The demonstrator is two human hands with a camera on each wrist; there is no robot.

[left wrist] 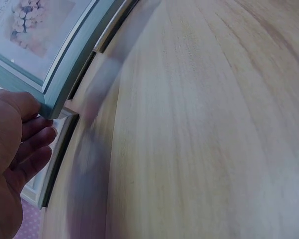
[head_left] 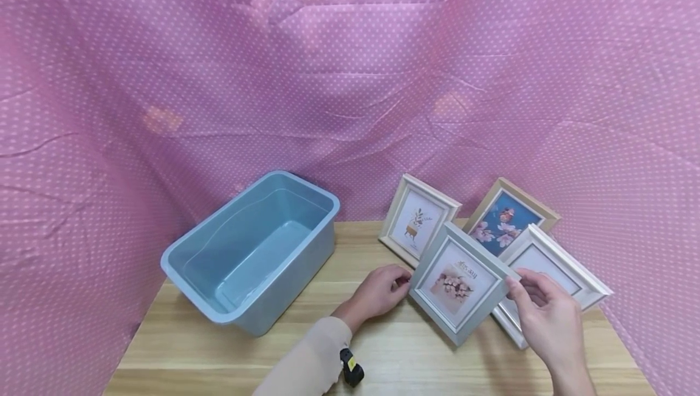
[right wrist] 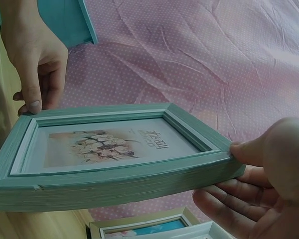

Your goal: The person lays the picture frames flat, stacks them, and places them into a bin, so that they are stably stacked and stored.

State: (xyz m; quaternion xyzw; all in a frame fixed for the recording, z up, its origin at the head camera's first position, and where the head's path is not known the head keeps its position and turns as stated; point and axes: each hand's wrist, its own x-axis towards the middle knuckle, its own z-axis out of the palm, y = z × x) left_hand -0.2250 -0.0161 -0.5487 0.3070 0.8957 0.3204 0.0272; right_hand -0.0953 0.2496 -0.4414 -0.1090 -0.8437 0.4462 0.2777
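Observation:
A grey-green picture frame point(head_left: 458, 283) with a flower print is held up and tilted between both hands, above the table. My left hand point(head_left: 379, 291) pinches its left corner, thumb on the face and fingers curled beneath, as the left wrist view also shows. At the opposite corner, my right hand point(head_left: 552, 317) pinches the frame, its thumb on top and fingers under the edge in the right wrist view. Behind it lie a cream frame with a plant print point(head_left: 418, 220), a tan frame with a blue flower picture point(head_left: 505, 217) and a white-silver frame point(head_left: 569, 268), partly covered.
A blue-grey plastic tub point(head_left: 262, 250) stands on the left of the wooden table point(head_left: 383, 359), with nothing visible inside. Pink dotted cloth point(head_left: 350, 80) hangs behind and along both sides. A black strap point(head_left: 351, 367) is by the left sleeve.

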